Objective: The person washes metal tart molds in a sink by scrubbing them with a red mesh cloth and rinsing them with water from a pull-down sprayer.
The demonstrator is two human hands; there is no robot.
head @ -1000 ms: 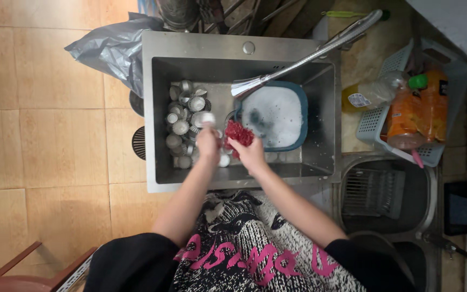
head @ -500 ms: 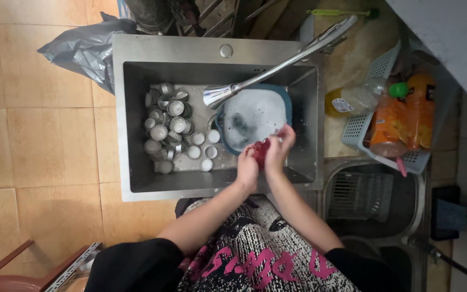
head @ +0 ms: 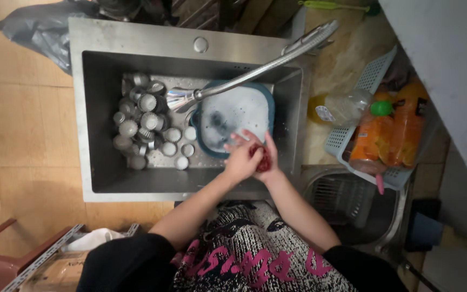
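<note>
Head view: the left hand [head: 240,161] and right hand [head: 266,157] are pressed together, clamped on a red scrubber [head: 260,157] above the soapy basin [head: 233,116] in the sink [head: 136,48]. A second ago they were over the small metal moulds [head: 147,127]; these now lie untouched.

A basin [head: 233,116] is set in the right part of the sink [head: 136,48], with small metal cups [head: 147,127] heaped to its left. A basket [head: 352,108] of bottles [head: 377,135] is placed right of the sink.
</note>
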